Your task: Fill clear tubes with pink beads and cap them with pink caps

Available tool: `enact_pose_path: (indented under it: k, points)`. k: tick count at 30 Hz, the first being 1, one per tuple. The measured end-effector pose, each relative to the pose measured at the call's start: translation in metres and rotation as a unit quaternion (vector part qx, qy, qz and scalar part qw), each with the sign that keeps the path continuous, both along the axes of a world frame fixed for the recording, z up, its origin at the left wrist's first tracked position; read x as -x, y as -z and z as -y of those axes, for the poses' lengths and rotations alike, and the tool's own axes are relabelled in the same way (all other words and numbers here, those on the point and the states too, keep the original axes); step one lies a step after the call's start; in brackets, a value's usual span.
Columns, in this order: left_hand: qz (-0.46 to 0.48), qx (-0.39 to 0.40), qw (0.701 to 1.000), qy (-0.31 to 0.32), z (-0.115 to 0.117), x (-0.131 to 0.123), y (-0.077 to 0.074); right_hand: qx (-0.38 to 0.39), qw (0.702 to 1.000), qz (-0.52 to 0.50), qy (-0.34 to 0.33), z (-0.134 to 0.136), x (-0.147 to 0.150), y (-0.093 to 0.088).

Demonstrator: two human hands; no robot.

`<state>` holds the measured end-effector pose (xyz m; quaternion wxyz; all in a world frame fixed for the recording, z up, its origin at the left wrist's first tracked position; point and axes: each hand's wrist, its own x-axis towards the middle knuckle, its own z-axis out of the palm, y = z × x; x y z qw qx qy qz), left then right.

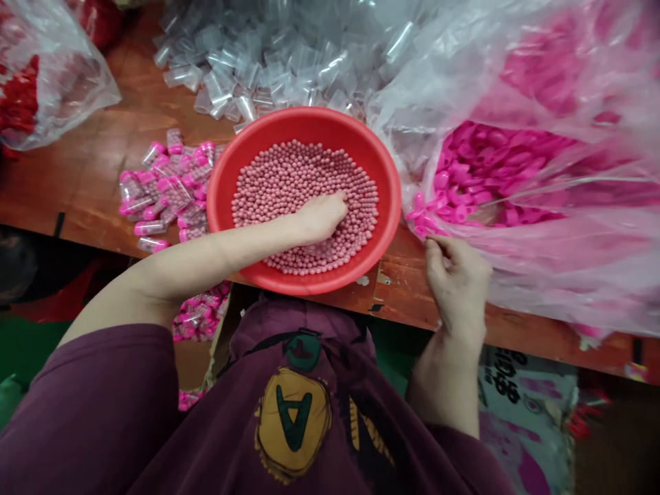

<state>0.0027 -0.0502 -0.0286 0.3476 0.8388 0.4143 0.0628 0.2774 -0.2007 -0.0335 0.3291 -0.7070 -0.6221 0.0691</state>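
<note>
Digging into pink beads (289, 180), the left hand (322, 216) is curled closed; right hand (456, 282) pinches a pink cap (432, 238) — capped vials (165, 185) piled centre-left, empty tubes (258, 65) remaining at top.

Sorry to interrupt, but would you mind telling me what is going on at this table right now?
A person in a purple shirt sits at a wooden table. Their left hand is dug into small pink beads in a red basin. Their right hand pinches at pink caps spilling from a clear plastic bag. Empty clear tubes are heaped behind the basin, and pink-capped tubes lie to its left.
</note>
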Motion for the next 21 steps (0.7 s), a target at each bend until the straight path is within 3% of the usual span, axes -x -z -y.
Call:
enact_pose_path:
  k: [4,9,12,15,21]
  points:
    - [-0.025,0.037,0.999,0.006,0.004,-0.025,-0.003,0.024,0.999,-0.011,0.027,-0.016,-0.003,0.019]
    - [0.168,0.145,0.973,-0.064,0.006,-0.008,-0.034,0.026,0.995,0.056,0.079,-0.055,-0.006,0.036]
    - [0.289,0.254,0.916,-0.116,0.021,0.012,-0.055,0.052,0.988,0.1,0.106,-0.074,-0.005,0.045]
    - [0.369,0.327,0.854,-0.166,0.042,0.027,-0.067,0.043,0.987,0.12,0.101,-0.085,-0.006,0.055]
    - [0.439,0.42,0.76,-0.232,0.073,0.043,-0.061,0.009,0.983,0.091,0.157,-0.106,-0.025,0.068]
